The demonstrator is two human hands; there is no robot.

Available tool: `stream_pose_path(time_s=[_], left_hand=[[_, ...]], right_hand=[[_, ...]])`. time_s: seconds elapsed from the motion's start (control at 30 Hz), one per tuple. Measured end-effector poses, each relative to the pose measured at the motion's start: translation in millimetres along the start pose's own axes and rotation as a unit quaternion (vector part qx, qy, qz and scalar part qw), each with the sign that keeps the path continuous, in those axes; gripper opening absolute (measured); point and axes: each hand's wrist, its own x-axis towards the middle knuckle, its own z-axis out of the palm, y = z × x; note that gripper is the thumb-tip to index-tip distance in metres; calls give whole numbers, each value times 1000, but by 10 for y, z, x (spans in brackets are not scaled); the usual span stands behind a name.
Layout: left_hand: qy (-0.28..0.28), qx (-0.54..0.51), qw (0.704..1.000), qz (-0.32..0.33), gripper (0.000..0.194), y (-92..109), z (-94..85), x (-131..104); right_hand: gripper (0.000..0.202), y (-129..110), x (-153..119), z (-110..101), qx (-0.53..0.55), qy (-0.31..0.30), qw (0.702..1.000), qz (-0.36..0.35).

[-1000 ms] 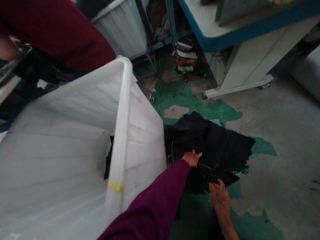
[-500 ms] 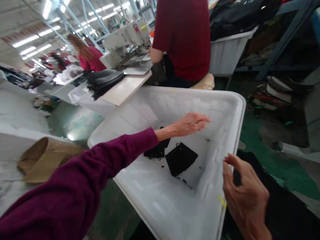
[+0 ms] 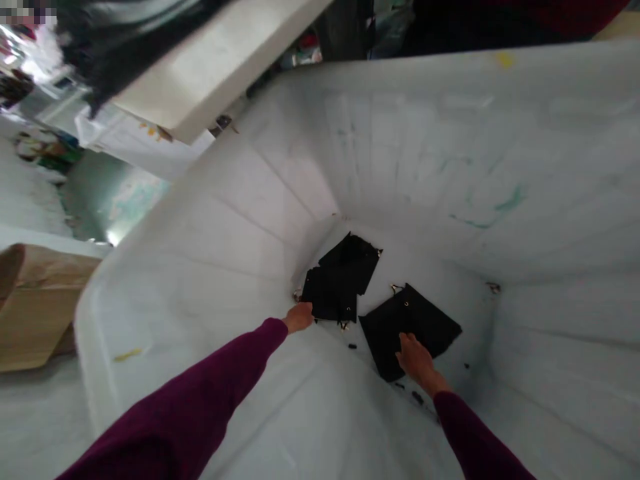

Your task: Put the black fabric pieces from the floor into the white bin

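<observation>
Both hands reach to the bottom of a deep white bin (image 3: 210, 220). Left hand (image 3: 299, 317) touches the edge of two overlapping black cloth pieces (image 3: 340, 283) near the far corner; grip unclear. Right hand (image 3: 416, 360) rests flat, fingers spread, on a separate black cloth piece (image 3: 415, 320) beside them.
</observation>
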Motion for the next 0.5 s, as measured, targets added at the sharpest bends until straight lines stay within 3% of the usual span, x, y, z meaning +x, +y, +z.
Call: stream_pose_path(time_s=[0.1, 0.23, 0.37, 0.5], left_hand=[[-19, 3, 1000, 8, 27, -161, 501, 516], [-50, 3, 999, 4, 31, -290, 1040, 890], [-61, 7, 998, -7, 30, -373, 1333, 1179], [-40, -7, 999, -14, 33, -435, 1448, 1433]], right_hand=[[53, -72, 470, 589, -33, -26, 999, -27], [69, -131, 1176, 1065, -63, -26, 995, -68], [74, -151, 1659, 1439, -61, -7, 993, -106], [51, -78, 1585, 1791, -71, -21, 989, -129]])
